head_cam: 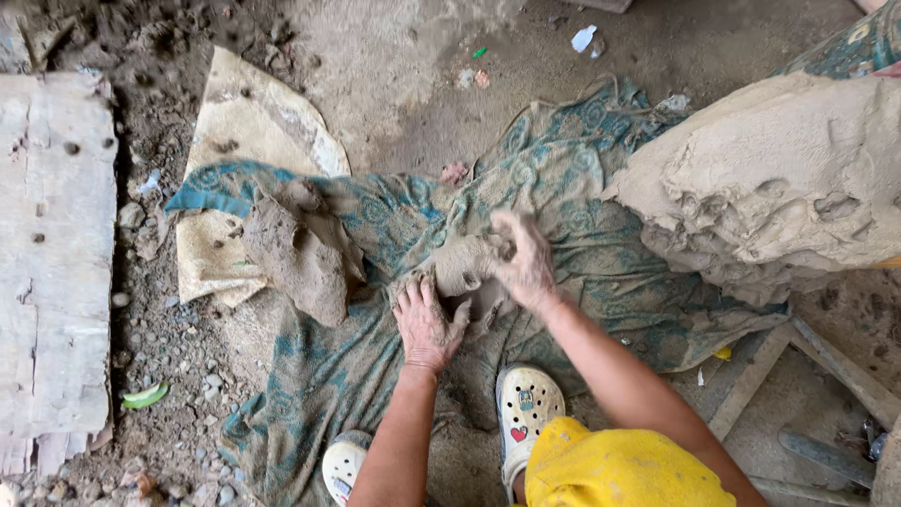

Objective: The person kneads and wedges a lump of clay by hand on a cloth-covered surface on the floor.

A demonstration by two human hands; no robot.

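A lump of grey-brown clay [462,263] lies on a teal patterned cloth [582,188] spread over the dirt ground. My left hand [424,324], smeared with clay, presses flat on the lump's near side with its fingers spread. My right hand [524,258] curls over the lump's right end and grips it. Another clay slab [296,253] rests on the cloth to the left, apart from both hands.
A big mound of clay [788,178] fills the right side. A worn wooden board [56,253] lies at the left, a pale sack [249,117] under the cloth's far left. My feet in white clogs [526,404] stand on the cloth's near edge. Wooden slats [751,380] lie at right.
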